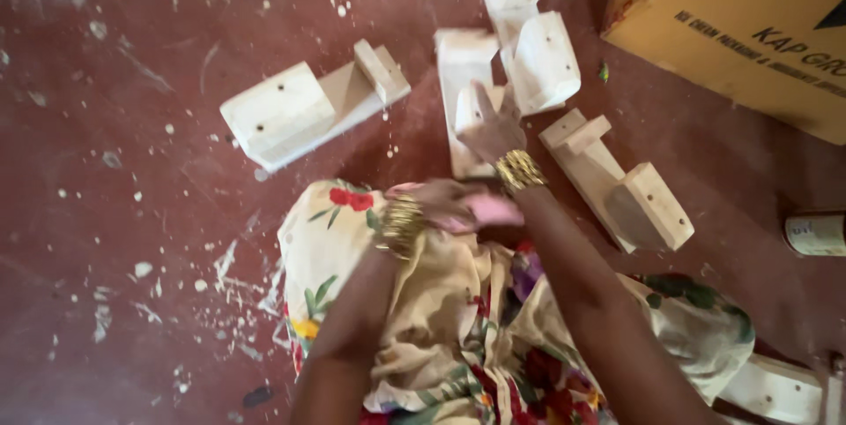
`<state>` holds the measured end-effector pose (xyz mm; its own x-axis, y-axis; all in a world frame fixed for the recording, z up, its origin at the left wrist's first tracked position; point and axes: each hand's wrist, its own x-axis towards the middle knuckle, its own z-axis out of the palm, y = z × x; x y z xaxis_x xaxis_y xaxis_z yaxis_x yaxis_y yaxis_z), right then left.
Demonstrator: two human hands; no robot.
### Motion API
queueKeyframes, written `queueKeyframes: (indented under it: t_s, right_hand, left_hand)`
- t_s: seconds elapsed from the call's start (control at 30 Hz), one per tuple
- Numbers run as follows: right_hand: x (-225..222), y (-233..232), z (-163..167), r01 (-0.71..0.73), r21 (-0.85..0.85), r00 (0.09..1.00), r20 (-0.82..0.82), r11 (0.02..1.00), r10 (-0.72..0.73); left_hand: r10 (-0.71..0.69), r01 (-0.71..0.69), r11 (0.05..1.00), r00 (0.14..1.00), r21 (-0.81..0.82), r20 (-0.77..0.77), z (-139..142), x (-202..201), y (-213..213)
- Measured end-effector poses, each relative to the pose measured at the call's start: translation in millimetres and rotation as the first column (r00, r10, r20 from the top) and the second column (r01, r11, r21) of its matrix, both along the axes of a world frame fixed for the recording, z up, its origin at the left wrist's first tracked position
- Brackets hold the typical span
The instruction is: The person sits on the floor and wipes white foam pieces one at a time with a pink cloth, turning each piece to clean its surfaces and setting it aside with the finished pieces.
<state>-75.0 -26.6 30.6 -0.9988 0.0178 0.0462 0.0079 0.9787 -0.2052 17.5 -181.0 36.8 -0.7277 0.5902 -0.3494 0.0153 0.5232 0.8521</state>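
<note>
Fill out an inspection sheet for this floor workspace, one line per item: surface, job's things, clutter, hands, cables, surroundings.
Surface: dark red floor, flecked with white specks and chips.
Job's things: pale wooden piece under the right hand; similar wooden assemblies at left, behind and at right.
Clutter: small dark scrap on the floor near the lap.
Hands: right hand, bangle at the wrist, grips the wooden piece; left hand blurred over the lap by something pink, hold unclear.
Cables: nothing seen.
Surroundings: cardboard box top right; small can at right edge; floral garment over the lap.
</note>
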Motion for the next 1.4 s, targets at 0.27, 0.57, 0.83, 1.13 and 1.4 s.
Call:
queueKeyframes:
  t_s: [0.27,0.57,0.83,1.13,1.4]
  right_hand:
    - [68,68,-3,-0.364,0.015,0.931,-0.023,0.931,0.364]
    - [110,99,13,-0.500,-0.037,0.866,0.005,0.865,0.500]
    - [111,99,24,-0.537,-0.002,0.843,0.029,0.843,0.537]
    - [106,106,35,-0.639,-0.079,0.769,-0.072,0.765,0.635]
    - [102,113,22,-0.599,-0.066,0.800,-0.015,0.798,0.600]
  left_hand:
    - [0.617,-0.658,0.140,0.642,0.740,0.454,-44,-50,-65]
    - [0.604,-0.501,0.245,0.749,0.830,0.274,10,-33,-56]
    - [0.271,-0.406,0.907,0.766,-0.113,-0.582,-36,-125,24]
    - [0.454,-0.541,0.841,0.716,-0.011,-0.530,-64,-92,-12]
    - [0.479,-0.615,0.772,0.728,-0.159,-0.491,-27,-34,-15]
